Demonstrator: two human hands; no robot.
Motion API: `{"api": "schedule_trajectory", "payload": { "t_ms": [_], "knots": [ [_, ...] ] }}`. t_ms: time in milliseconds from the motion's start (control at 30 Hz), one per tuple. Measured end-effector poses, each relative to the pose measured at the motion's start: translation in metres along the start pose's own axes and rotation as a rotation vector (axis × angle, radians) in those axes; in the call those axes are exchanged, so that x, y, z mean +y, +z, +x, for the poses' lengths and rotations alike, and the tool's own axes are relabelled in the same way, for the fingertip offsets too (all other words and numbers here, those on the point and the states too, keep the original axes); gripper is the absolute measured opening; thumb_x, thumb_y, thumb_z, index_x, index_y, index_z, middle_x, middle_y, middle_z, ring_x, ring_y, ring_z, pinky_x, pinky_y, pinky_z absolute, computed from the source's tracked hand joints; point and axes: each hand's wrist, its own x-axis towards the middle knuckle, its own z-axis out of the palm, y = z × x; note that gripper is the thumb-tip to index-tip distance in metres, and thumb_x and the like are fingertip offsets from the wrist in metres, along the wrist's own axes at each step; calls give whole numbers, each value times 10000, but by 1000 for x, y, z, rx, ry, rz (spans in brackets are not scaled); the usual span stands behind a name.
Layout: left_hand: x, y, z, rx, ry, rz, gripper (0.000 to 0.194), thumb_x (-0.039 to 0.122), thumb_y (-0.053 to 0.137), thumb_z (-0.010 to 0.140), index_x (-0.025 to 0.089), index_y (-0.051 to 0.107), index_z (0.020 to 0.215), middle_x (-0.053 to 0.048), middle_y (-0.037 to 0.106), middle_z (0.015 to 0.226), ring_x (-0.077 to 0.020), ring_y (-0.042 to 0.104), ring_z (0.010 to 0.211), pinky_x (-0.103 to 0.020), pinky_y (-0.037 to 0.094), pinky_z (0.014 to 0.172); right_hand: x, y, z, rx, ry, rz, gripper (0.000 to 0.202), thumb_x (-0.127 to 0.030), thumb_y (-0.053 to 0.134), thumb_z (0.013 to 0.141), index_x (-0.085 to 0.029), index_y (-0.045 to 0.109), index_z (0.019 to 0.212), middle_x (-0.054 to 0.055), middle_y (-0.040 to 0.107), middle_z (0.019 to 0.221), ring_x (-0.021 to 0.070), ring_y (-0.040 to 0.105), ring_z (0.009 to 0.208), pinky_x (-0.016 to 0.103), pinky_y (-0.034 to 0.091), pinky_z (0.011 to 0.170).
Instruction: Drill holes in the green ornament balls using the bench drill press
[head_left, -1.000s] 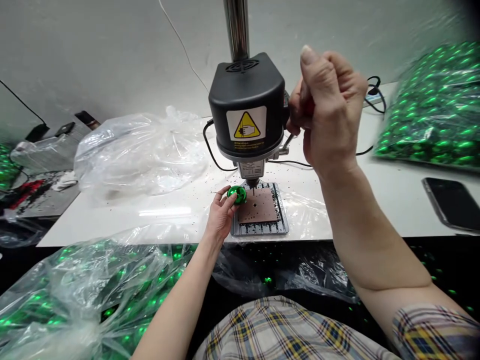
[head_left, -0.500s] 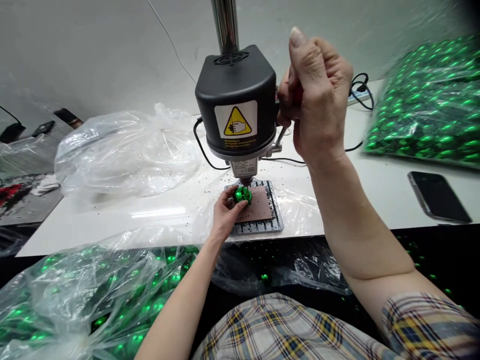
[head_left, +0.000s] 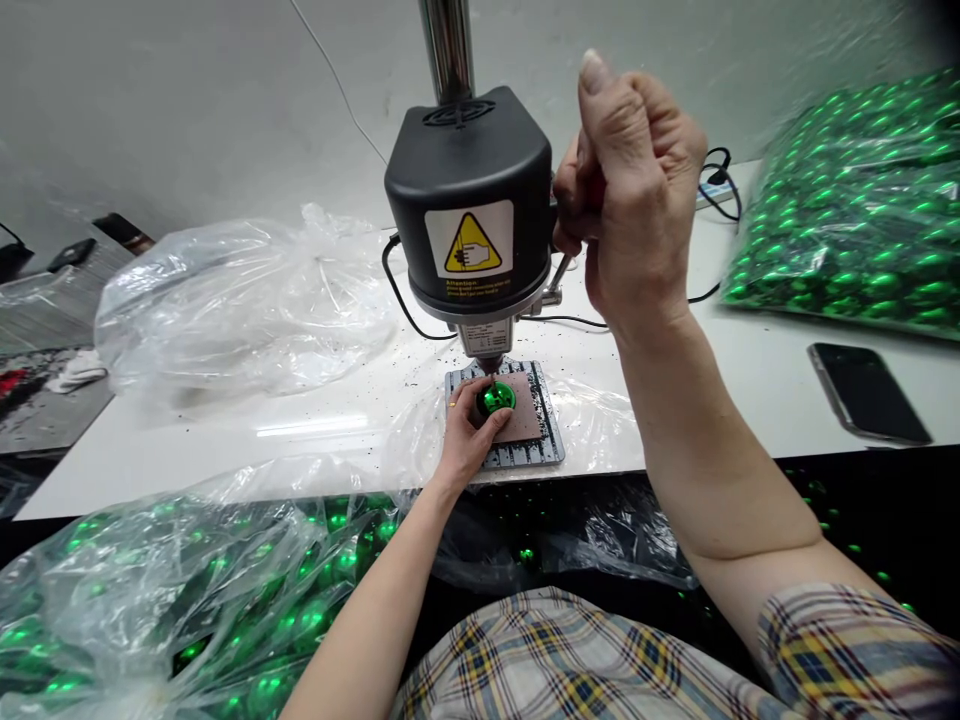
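Under the drill press [head_left: 469,180], our L hand [head_left: 466,430], half-curled, holds the green ball [head_left: 498,399], just shifted rightward, so prob. lined up w/ press's chuck [head_left: 491,365]; our R hand [head_left: 637,190] is fisted round its lever [head_left: 559,270].

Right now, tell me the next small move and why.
Probably ease the lever down gently with the right hand: its grip is closed on it, and the left hand holds the green ball over the pinkish board, apparently just beneath the drill chuck.
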Motion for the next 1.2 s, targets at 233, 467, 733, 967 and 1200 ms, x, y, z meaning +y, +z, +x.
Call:
{"api": "schedule_trajectory", "payload": {
  "t_ms": [233,467,733,967,1200],
  "knots": [
    [-4,4,-1,14,-92,-81,518,367,764,748,220,580,1210,-92,605,1226,-251,556,1184,-406,430,1040,-9,3,-4,9,19,26,388,-284,523,940,-191,302,635,-30,317,491,78,257,359,258,187,294],
    [-6,4,-2,10,-84,-78,535,391,760,753,225,571,1225,-100,600,1249,-261,558,1195,-424,429,1050,-19,8,-34,82,-164,-20,436,-250,578,917,-165,348,557,-37,323,451,58,277,356,244,214,340],
    [-11,4,-2,9,-64,-77,536,380,763,754,234,568,1231,-92,596,1256,-270,546,1217,-426,432,1052,-25,3,-71,95,-152,-126,531,-281,588,911,-127,267,516,-7,307,465,60,309,418,261,213,432],
    [-9,3,-2,-8,-53,-80,528,386,753,766,229,563,1233,-95,592,1259,-268,535,1229,-422,425,1056,-2,-3,-83,121,-328,-82,549,-221,593,883,-110,199,519,-15,229,450,40,206,404,251,160,439],
    [-11,4,-2,-1,-52,-91,526,382,749,769,224,562,1235,-100,596,1246,-266,541,1219,-423,428,1049,12,-11,-94,49,-482,-52,466,-69,547,821,-116,192,524,-21,249,461,47,226,425,238,192,437]
  ]
}}
